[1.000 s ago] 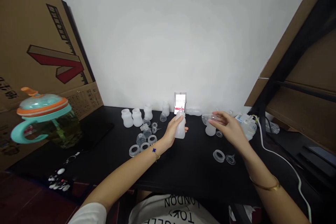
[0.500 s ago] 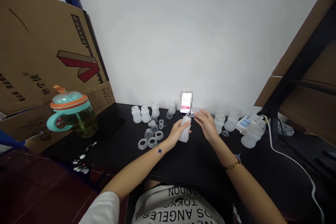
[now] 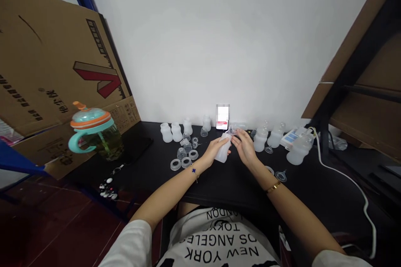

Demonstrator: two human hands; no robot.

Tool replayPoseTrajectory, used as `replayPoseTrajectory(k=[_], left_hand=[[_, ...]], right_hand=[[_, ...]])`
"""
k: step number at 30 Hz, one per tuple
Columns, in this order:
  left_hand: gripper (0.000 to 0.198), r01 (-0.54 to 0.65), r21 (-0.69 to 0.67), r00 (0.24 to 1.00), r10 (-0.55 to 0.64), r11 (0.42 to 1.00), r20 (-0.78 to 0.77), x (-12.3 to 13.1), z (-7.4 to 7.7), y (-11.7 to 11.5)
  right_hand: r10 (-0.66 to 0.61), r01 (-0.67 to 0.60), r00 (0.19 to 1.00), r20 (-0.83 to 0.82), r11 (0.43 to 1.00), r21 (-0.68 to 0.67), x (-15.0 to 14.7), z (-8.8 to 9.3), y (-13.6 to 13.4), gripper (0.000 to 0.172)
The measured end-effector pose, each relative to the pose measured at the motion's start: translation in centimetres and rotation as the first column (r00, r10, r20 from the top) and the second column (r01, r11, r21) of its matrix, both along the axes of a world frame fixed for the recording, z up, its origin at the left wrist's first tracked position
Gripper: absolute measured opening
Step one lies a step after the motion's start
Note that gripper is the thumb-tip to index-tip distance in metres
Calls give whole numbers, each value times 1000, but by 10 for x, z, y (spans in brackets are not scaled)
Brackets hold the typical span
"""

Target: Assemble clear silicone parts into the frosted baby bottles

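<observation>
My left hand (image 3: pixel 216 149) is wrapped round a frosted white baby bottle (image 3: pixel 222 152), which leans slightly above the black table. At the bottle's mouth is a small clear plastic cap (image 3: pixel 231 129). The fingers of my right hand (image 3: pixel 245 146) are closed on the cap's right side; its exact shape is too small to tell. To the left lie several clear caps (image 3: pixel 181 153) and white screw rings (image 3: pixel 176 164). Behind them stand open frosted bottles (image 3: pixel 166 132). On the right are bottles with clear tops (image 3: pixel 260 138).
A lit phone (image 3: pixel 222 117) leans against the wall. At left stand a teal-handled drinking jug (image 3: pixel 94 133) and a large cardboard box (image 3: pixel 62 58). A white cable (image 3: pixel 341 183) runs down the right side. A clear funnel-shaped piece (image 3: pixel 281 176) lies by my right forearm.
My right hand has moved left to the bottle's mouth, where its fingers now hold the clear cap. My left hand keeps its grip on the bottle. The view has shifted slightly.
</observation>
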State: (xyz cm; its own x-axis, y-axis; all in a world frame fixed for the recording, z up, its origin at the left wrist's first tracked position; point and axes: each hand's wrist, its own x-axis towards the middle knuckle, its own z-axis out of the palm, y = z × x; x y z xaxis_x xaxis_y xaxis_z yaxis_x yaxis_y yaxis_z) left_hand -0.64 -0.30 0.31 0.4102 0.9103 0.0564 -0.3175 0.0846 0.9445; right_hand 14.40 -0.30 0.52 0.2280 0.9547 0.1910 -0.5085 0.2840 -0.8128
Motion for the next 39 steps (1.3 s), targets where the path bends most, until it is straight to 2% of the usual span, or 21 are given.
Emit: replayPoseTrajectory(k=[10, 19, 32, 39], left_hand=[[49, 88, -51, 996, -89, 995, -9, 2, 5, -8], [44, 107, -83, 994, -109, 991, -28, 5, 3, -9], [37, 128, -148, 992, -127, 981, 20, 5, 2, -8], [37, 149, -196, 988, -136, 969, 75, 4, 4, -6]], right_hand=[[22, -22, 1000, 12, 1000, 5, 5, 2, 0, 39], [27, -26, 998, 62, 999, -20, 4, 7, -5, 39], [125, -120, 990, 67, 990, -68, 0, 10, -10, 45], [212, -211, 977, -1, 973, -98, 0, 15, -11, 29]])
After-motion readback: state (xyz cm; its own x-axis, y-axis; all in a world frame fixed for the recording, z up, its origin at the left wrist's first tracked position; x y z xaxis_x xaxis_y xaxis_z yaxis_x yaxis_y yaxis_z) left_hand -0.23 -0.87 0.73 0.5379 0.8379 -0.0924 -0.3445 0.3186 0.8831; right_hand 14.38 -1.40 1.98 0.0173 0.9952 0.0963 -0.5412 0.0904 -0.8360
